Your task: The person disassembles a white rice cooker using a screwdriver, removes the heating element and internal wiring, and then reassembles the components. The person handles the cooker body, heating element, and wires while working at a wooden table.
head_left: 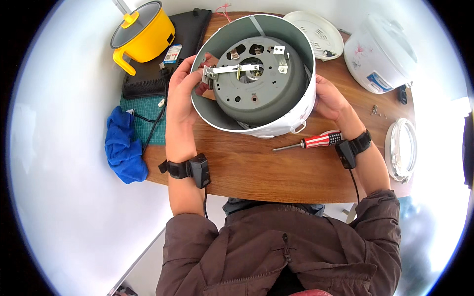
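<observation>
A round rice cooker body (296, 118) with a white outer shell is tilted between my hands, its open underside showing. Inside sits a grey metal housing (266, 96) with holes and small brackets. A pale metal lever (228, 70) runs from the housing's middle to a switch bracket (207, 76) at the left rim. My left hand (185, 91) is closed around that rim, its fingers reaching inside beside the bracket. My right hand (330, 98) grips the shell's right side, some fingers hidden behind it. Below the shell lies a screwdriver (322, 140) with a red, white and black handle.
Left are a yellow pot (150, 39), black flat case (190, 27), green cutting mat (154, 132) and blue cloth (121, 143). A white vented cover (318, 34), white floral-printed appliance (375, 56), small screws (375, 109) and clear-centred round lid (403, 149) lie right.
</observation>
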A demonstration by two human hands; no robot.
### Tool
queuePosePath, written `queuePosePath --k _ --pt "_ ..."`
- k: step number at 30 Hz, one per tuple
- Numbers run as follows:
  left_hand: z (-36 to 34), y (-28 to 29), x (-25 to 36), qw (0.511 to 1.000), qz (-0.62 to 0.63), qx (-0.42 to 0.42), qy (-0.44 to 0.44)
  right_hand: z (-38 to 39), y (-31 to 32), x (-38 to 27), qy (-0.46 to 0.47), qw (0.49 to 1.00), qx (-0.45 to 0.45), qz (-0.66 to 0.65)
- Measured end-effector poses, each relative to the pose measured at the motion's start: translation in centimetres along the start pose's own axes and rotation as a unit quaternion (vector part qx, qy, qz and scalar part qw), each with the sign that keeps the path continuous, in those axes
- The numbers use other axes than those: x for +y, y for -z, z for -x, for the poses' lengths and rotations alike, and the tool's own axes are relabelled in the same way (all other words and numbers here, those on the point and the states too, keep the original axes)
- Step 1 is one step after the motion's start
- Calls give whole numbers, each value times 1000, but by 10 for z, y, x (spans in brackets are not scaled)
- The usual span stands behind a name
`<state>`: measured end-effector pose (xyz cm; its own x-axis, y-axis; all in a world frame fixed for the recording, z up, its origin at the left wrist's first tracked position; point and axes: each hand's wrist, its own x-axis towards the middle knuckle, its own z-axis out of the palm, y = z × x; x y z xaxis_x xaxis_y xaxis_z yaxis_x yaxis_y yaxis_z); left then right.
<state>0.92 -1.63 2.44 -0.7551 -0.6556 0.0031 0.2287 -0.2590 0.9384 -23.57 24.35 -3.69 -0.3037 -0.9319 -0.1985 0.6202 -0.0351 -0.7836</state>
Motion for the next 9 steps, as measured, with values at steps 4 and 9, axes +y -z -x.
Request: queuePosePath --k 4,9 --pt "2 9 -1 1000 11 8 2 -9 -18 -3 -64 994 -55 -64" --pt "6 11 2 999 38 9 14 -28 6 18 -130 990 -46 -41"
